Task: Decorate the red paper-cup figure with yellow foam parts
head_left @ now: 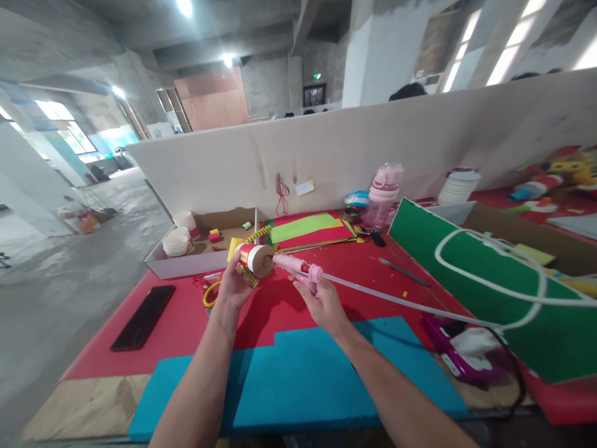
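My left hand point(235, 283) is closed around a paper cup point(253, 257) covered in red and white, with yellow paper and coiled yellow strips sticking out of it. The cup lies on its side in the air, its brown round end turned to the right. In my right hand point(324, 302) is a pink glue gun point(298, 266), gripped by its handle. Its nozzle points left and meets or nearly meets the cup's brown end; the exact contact is too small to tell. A long translucent glue stick point(373, 291) trails from the gun's back.
A black phone point(142, 318) lies at the left. Behind it stands a white box point(181, 267) with paper cups. Coloured sheets point(308, 230), a pink bottle point(383, 196) and a grey pen-like tool point(403, 272) lie further back. A green-sided box point(466, 292) and purple power strip point(466, 358) are right; blue foam point(289, 386) lies in front.
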The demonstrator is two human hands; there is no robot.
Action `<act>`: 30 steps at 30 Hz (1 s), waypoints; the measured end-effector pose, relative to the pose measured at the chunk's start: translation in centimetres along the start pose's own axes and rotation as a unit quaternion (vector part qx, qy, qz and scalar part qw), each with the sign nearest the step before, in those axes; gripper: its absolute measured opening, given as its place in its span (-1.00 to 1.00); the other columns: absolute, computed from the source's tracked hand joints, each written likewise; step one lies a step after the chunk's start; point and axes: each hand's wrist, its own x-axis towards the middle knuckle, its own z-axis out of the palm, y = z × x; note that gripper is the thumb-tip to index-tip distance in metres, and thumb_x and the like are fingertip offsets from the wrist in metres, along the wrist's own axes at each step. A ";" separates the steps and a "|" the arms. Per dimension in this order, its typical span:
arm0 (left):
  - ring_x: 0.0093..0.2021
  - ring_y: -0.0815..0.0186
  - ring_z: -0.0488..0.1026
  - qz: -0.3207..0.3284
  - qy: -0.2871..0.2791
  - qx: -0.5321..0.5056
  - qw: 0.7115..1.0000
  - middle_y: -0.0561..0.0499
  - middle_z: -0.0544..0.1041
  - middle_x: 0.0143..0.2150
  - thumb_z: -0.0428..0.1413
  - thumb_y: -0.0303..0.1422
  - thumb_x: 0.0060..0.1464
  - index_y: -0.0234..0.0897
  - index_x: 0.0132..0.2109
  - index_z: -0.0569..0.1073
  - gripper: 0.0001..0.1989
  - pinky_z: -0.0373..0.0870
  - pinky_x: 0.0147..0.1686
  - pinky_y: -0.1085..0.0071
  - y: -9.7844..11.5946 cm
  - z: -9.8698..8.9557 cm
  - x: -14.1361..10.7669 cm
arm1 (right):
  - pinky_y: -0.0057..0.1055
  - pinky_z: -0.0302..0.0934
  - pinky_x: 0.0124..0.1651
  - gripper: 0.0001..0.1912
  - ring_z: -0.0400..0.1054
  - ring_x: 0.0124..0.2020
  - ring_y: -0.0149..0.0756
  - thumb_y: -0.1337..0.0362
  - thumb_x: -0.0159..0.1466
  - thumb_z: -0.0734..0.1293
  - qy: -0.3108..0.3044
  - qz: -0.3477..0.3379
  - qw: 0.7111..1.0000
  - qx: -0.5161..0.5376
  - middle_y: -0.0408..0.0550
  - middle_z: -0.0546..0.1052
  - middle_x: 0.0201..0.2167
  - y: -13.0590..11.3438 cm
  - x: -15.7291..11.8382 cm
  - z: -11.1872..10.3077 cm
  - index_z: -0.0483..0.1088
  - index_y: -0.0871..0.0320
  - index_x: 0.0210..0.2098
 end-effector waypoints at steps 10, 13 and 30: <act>-0.31 0.20 0.59 0.006 -0.020 0.005 1.000 -0.13 0.63 -0.31 0.03 -0.25 0.20 -0.41 -0.02 0.48 -0.66 0.55 -0.29 0.35 -0.1 -0.3 0.2 | -0.31 0.34 -0.22 -0.69 0.47 -0.28 -0.13 0.07 0.29 0.23 0.012 -0.012 0.999 -0.036 0.06 0.57 -0.33 0.0 0.1 -0.1 0.41 0.19 -0.21; -0.32 0.20 0.59 0.009 -0.018 0.005 1.000 -0.13 0.63 -0.33 0.03 -0.25 0.20 -0.42 -0.02 0.48 -0.66 0.55 -0.30 0.35 -0.1 -0.2 0.1 | -0.33 0.33 -0.23 -0.70 0.47 -0.30 -0.16 0.09 0.31 0.22 0.005 -0.006 1.000 -0.017 0.03 0.58 -0.34 -0.2 0.1 -0.1 0.42 0.18 -0.20; -0.31 0.22 0.59 -0.003 -0.025 -0.003 1.000 -0.11 0.63 -0.32 -0.03 -0.27 0.24 -0.44 0.05 0.45 -0.63 0.54 -0.26 0.37 0.0 0.6 -0.4 | -0.30 0.34 -0.17 -0.70 0.47 -0.26 -0.16 0.07 0.30 0.23 -0.007 0.009 1.000 -0.008 0.03 0.58 -0.31 -0.3 -0.1 0.0 0.43 0.16 -0.21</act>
